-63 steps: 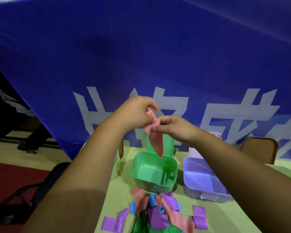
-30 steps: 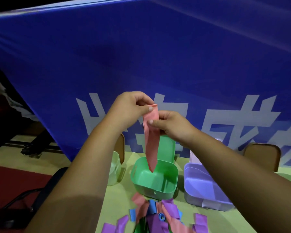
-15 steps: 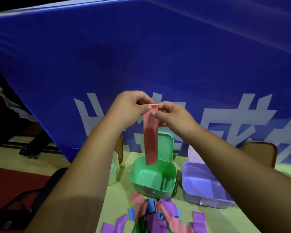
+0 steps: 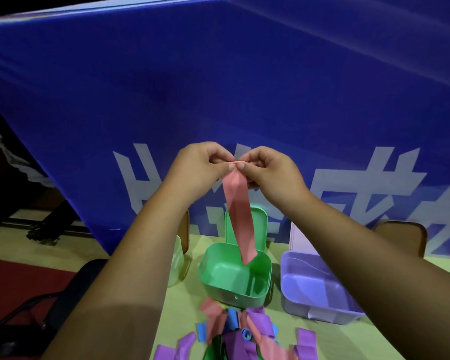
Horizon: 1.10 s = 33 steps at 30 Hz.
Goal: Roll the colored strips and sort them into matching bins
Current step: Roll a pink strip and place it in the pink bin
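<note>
A pink strip [image 4: 238,211] hangs straight down in mid-air, its lower end dangling over the green bin [image 4: 235,278]. My left hand [image 4: 198,170] and my right hand [image 4: 270,172] pinch its top end together between thumbs and fingertips, held up in front of the blue banner. A purple bin [image 4: 315,289] stands right of the green one. A pale green bin [image 4: 176,263] shows partly behind my left forearm. A heap of loose strips [image 4: 234,333] in pink, purple, blue and green lies on the table below the green bin.
The yellow-green table [image 4: 182,307] ends at its left edge, beyond which lie a dark chair [image 4: 63,302] and red floor. A blue banner [image 4: 218,100] with white characters hangs close behind the bins. A green lid [image 4: 257,227] stands upright behind the green bin.
The hands brought the strip's top end up and level, both now pinching it at the very tip. The strip has straightened and hangs its full length.
</note>
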{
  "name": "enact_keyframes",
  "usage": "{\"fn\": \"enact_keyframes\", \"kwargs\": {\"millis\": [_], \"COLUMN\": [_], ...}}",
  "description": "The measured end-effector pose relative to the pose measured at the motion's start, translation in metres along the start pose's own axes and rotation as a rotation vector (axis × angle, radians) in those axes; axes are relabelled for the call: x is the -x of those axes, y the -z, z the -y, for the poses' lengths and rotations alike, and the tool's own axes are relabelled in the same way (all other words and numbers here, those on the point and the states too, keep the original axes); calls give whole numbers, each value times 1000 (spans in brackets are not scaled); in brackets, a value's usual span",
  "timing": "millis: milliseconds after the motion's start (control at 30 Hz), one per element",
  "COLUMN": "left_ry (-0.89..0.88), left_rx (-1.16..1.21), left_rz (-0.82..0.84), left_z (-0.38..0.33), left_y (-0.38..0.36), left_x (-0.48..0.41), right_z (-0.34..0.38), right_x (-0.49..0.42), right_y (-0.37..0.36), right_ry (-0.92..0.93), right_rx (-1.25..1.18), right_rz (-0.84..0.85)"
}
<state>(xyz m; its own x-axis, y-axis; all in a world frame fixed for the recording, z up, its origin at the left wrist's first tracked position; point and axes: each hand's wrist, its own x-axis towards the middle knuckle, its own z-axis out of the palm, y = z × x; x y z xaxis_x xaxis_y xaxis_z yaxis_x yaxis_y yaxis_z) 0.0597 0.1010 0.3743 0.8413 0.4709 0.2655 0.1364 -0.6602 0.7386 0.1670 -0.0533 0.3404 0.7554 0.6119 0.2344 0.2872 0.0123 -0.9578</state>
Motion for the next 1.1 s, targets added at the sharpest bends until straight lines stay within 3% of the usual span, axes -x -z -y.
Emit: {"fn": "enact_keyframes", "kwargs": {"millis": [300,567,1100], "left_ry": [52,84,195], "left_rx": [191,216,392], "left_rz": [8,-3,15], "left_z": [4,6,4], "left_y": [-7,-9,-15], "left_x": [6,5,6], "right_z": [2,4,-7], "right_x": [2,4,-1], "right_y": [2,5,3], "right_ry": [-2,-5,-95], "right_rx": [29,28,-140], "right_rz": [-14,11,27]}}
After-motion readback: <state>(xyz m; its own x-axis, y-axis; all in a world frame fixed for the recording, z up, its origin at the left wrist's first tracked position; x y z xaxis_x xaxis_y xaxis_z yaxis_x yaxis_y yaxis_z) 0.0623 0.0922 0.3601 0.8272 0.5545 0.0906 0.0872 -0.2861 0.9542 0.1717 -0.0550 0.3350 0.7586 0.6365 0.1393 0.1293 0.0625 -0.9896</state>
